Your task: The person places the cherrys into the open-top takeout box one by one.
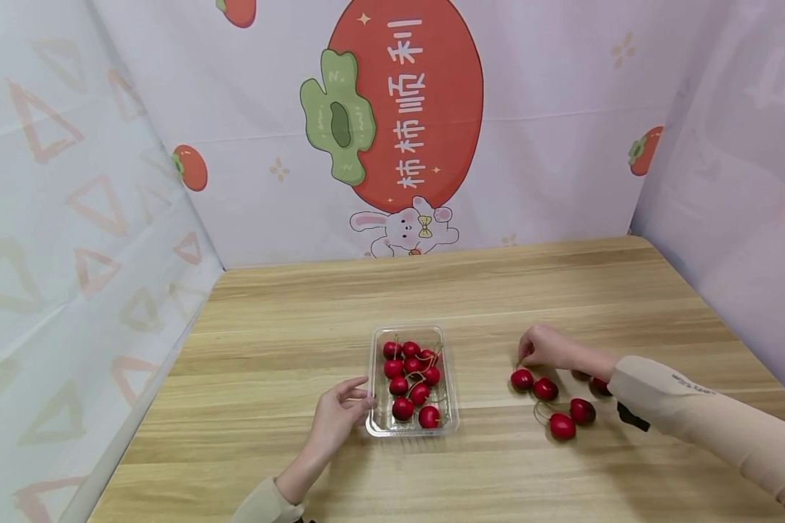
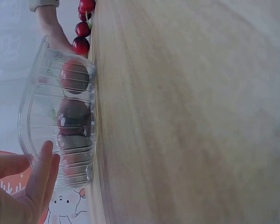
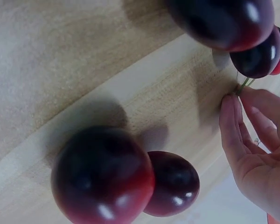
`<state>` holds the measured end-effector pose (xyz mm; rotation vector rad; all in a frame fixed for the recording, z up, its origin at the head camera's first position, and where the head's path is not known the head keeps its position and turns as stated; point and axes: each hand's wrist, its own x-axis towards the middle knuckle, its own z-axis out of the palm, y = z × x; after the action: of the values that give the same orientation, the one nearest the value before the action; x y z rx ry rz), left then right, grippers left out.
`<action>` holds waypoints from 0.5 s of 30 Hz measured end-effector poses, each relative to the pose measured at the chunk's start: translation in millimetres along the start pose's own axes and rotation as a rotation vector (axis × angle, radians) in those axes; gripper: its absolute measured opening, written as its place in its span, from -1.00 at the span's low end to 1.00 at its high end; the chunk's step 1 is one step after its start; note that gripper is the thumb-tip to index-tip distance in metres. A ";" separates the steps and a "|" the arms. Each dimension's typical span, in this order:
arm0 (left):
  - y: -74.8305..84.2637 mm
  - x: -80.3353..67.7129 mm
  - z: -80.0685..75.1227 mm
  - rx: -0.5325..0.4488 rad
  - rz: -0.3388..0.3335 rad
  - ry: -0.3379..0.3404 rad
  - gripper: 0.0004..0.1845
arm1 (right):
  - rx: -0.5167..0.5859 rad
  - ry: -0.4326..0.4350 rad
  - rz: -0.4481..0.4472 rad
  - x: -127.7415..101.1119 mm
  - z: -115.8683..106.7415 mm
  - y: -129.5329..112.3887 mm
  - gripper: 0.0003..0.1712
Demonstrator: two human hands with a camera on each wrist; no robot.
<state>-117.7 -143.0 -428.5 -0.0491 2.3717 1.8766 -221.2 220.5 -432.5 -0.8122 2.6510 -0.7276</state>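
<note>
A clear plastic box [image 1: 413,434] stands on the table, with several red cherries [image 1: 403,409] inside, some with stems. My left hand [image 1: 341,414] is at the box's left side. In the left wrist view, its straight fingers [image 2: 43,175] touch the clear wall near the rim. To the right, my right hand [image 1: 549,347] pinches green cherry stems [image 3: 243,86] between thumb and fingertips, low over the wood. A dark red cherry [image 1: 522,379] sits just below those fingertips, beside another cherry [image 1: 546,388].
Two joined cherries [image 1: 562,426] lie nearer the front, below the right wrist. More cherries [image 1: 600,386] are partly hidden by the right forearm. The wooden table [image 1: 288,319] meets a printed cloth backdrop [image 1: 549,174] behind, with cloth walls on both sides.
</note>
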 end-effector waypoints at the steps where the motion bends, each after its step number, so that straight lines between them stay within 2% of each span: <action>1: 0.0 -0.1 0.1 -0.002 0.000 0.000 -0.56 | 0.001 -0.003 -0.008 -0.1 -0.2 0.0 -0.89; 10: -0.4 0.3 0.7 0.001 -0.003 0.000 -0.56 | 0.060 -0.047 -0.048 -2.0 -5.3 1.3 -0.91; 15: -0.9 0.5 0.5 0.008 -0.003 0.007 -0.56 | 0.118 -0.028 -0.060 -3.8 -10.0 4.7 -0.97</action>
<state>-118.1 -142.8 -429.6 -0.0581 2.3821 1.8682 -224.2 229.9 -426.3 -0.8665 2.5415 -0.8716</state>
